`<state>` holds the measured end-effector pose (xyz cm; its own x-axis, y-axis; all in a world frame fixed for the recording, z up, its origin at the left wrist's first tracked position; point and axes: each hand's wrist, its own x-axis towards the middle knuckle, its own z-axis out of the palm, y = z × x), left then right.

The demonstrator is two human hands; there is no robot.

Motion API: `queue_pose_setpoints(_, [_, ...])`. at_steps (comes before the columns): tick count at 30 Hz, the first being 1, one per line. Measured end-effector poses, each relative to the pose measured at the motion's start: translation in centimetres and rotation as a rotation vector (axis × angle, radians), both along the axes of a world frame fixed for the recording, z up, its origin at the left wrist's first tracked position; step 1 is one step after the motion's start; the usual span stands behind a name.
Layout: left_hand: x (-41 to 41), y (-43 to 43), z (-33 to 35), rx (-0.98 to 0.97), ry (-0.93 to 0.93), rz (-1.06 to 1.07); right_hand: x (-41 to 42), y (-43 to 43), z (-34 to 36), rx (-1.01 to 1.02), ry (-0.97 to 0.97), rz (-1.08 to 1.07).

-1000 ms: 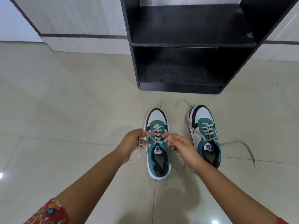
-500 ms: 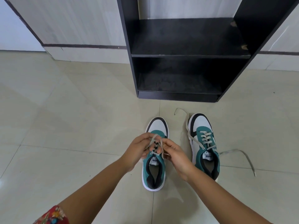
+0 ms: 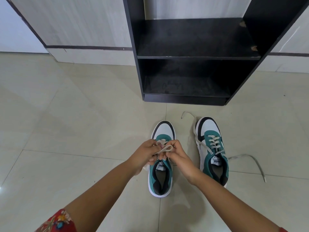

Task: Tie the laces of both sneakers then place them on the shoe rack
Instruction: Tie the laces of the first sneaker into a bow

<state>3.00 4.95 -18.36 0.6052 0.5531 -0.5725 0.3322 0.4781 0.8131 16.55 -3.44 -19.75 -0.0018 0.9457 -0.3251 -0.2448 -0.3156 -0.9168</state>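
Meanwhile, we pinch the left sneaker's (image 3: 161, 171) lace loop (image 3: 164, 149) in both hands (image 3: 145, 154) (image 3: 178, 156); at three o'clock, the right sneaker (image 3: 211, 148) lies untied, shoe rack (image 3: 197, 56) empty.

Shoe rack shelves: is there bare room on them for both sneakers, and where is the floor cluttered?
Both shelves of the shoe rack look bare: the upper board and the lower one beneath it. The floor left of the left sneaker is open tile. It is crowded around the right sneaker, whose loose laces trail right and toward the rack.
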Motion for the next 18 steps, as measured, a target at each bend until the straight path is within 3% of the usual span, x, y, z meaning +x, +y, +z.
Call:
queue_pose_setpoints(8, [-0.3, 0.0, 0.4, 0.04, 0.042, 0.067, 0.6, 0.7, -1.4, -0.09, -0.119, -0.174])
queue_pose_setpoints(10, [-0.4, 0.0, 0.2, 0.363, 0.193, -0.007, 0.5, 1.1, -1.7, -0.122, -0.138, -0.219])
queue_pose_setpoints(12, [-0.6, 0.0, -0.2, 0.856, 0.379, -0.127, 0.4, 1.5, -1.9, -0.152, -0.148, -0.225])
queue_pose_setpoints(14, [-0.7, 0.1, -0.4, 1.213, 0.335, -0.233, 0.5, 2.0, -2.0, -0.195, -0.13, -0.188])
queue_pose_setpoints(18, [-0.8, 0.2, -0.5, 1.478, 0.26, -0.454, 1.1, 2.6, -1.7, -0.246, -0.111, -0.066])
